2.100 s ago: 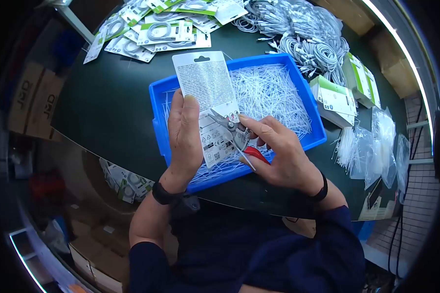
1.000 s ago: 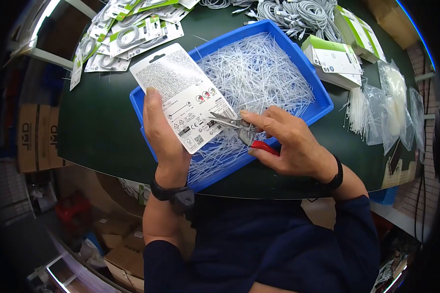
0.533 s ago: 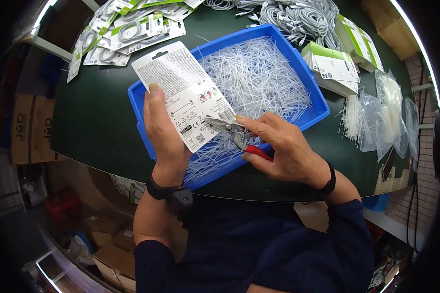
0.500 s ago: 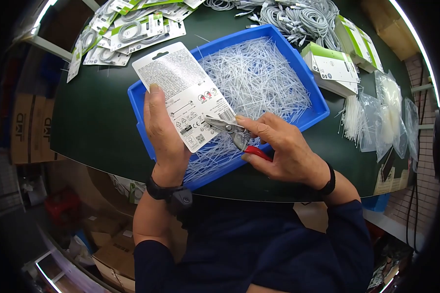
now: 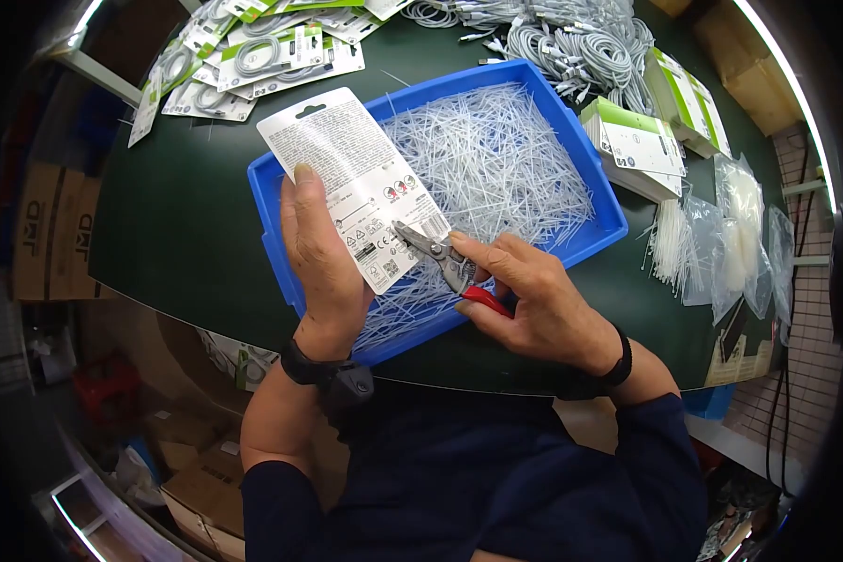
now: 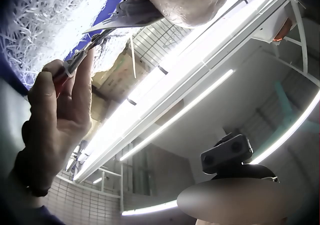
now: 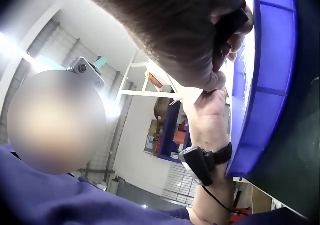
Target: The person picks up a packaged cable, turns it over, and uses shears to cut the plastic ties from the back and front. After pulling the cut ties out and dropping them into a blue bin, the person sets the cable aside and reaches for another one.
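Note:
My left hand (image 5: 323,258) holds a white packaging card (image 5: 347,169) by its left edge, thumb along the side. The card's printed back faces up, tilted, with a hang slot at its top. In my right hand (image 5: 539,300) I grip red-handled snips (image 5: 454,264), their metal blades lying over the card's lower part. Below both hands is a blue tray (image 5: 609,201), heaped with cut white plastic strips (image 5: 496,155) that look like cable tie tails. A thin white strip (image 6: 133,57) shows near the blades in the left wrist view. The card's front is hidden.
Packaged cable cards (image 5: 272,61) pile up at the back left, loose grey cables (image 5: 581,56) at the back right. Card stacks (image 5: 632,150), white cable ties (image 5: 667,244) and plastic bags (image 5: 740,229) lie along the right. The green table (image 5: 187,215) ends close before the body.
Since the oldest frame, the card has tilted left and the snips have moved to its lower part; a white strip beside the snips no longer shows there. Lately both hands have shifted only slightly.

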A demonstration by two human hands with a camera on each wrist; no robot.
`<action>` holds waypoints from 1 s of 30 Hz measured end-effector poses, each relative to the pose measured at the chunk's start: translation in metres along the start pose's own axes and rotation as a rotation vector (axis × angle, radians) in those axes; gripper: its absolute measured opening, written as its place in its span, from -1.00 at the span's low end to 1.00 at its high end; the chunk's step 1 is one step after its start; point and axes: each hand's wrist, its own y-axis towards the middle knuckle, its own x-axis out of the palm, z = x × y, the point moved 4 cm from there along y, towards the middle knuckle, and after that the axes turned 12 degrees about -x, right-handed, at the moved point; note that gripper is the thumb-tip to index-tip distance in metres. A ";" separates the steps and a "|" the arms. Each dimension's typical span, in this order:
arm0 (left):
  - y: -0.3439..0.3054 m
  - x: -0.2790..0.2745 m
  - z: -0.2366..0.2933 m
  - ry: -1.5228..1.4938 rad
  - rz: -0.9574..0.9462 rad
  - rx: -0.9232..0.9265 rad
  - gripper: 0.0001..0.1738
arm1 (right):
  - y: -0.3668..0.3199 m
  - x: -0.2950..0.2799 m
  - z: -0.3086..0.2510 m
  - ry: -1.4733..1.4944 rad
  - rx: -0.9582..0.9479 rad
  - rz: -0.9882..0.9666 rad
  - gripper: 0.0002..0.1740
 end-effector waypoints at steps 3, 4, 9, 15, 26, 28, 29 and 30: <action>-0.001 0.002 0.000 -0.006 0.003 -0.006 -0.50 | -0.003 0.003 -0.001 -0.024 0.001 0.001 -0.15; -0.001 0.003 0.001 -0.012 0.008 -0.013 -0.50 | -0.004 0.004 -0.001 -0.046 -0.008 0.004 -0.15; 0.000 0.006 0.000 -0.001 -0.003 -0.036 -0.51 | -0.011 0.007 -0.006 -0.147 -0.044 0.033 -0.15; -0.002 0.008 -0.005 0.084 -0.092 -0.027 -0.53 | -0.027 0.006 -0.011 -0.151 0.000 0.052 -0.16; -0.001 0.012 0.034 0.190 -0.185 0.029 -0.54 | -0.033 -0.037 -0.014 0.065 -0.028 0.202 -0.21; 0.002 0.011 0.051 0.085 -0.111 0.007 -0.58 | -0.020 -0.058 -0.020 0.069 -0.049 0.252 -0.26; 0.005 0.007 0.060 0.034 -0.070 0.001 -0.59 | -0.013 -0.066 -0.022 0.076 -0.064 0.274 -0.28; 0.009 0.001 0.067 0.048 -0.053 0.018 -0.59 | -0.005 -0.069 -0.024 0.095 -0.084 0.273 -0.28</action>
